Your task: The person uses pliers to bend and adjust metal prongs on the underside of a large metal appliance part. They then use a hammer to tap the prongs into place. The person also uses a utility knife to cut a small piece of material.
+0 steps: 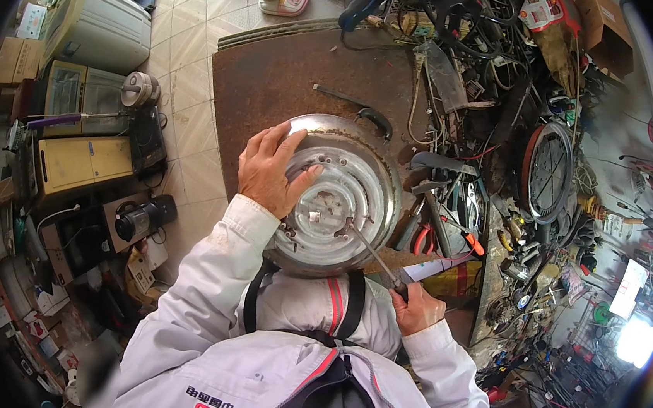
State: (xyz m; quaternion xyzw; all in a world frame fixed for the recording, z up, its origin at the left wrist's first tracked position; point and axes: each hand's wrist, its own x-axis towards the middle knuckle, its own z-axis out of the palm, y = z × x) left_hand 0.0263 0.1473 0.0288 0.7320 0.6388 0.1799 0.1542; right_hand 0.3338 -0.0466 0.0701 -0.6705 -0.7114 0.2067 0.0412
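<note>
Ribbed round metal pan (pixel 342 198), slim screwdriver (pixel 373 251)

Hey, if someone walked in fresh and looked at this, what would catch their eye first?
First, the round shiny metal pan at the centre, steadied on its left side by the left hand on a rusty brown work surface. Next, the right hand below it works a screwdriver into the pan's middle. To the right lies a heap of tools and cables with a round wall clock.
</note>
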